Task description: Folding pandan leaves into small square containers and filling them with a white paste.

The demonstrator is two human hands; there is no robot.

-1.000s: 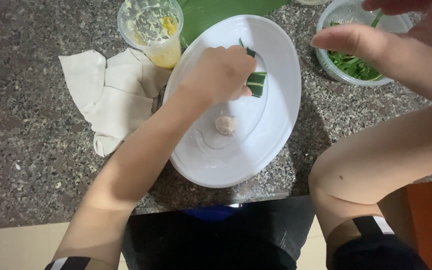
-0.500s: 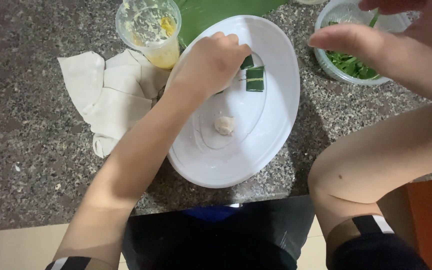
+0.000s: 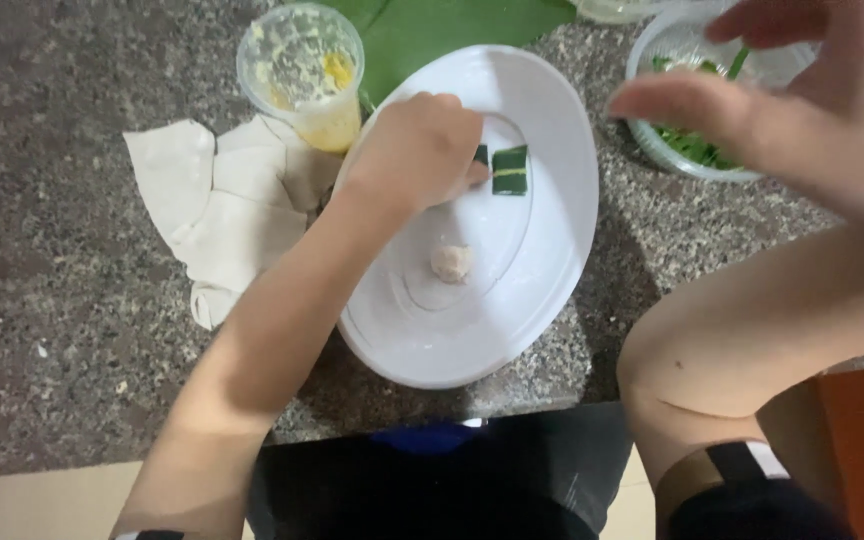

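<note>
Left hand (image 3: pixel 417 150) lower, perhaps touching leaf strip (image 3: pixel 509 170)

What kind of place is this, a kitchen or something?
Probably a home kitchen or food-preparation spot. The work goes on over a speckled stone counter, with a white oval plate holding a small dough-like ball and a folded green leaf piece, plus a bowl of greens nearby.

Bare forearms, black shorts, striped sleeve edges

A home kitchen: a speckled granite counter (image 3: pixel 72 330) bears a white oval plate (image 3: pixel 552 280), a folded cloth (image 3: pixel 212 210) and a bowl of greens (image 3: pixel 692 150).
</note>
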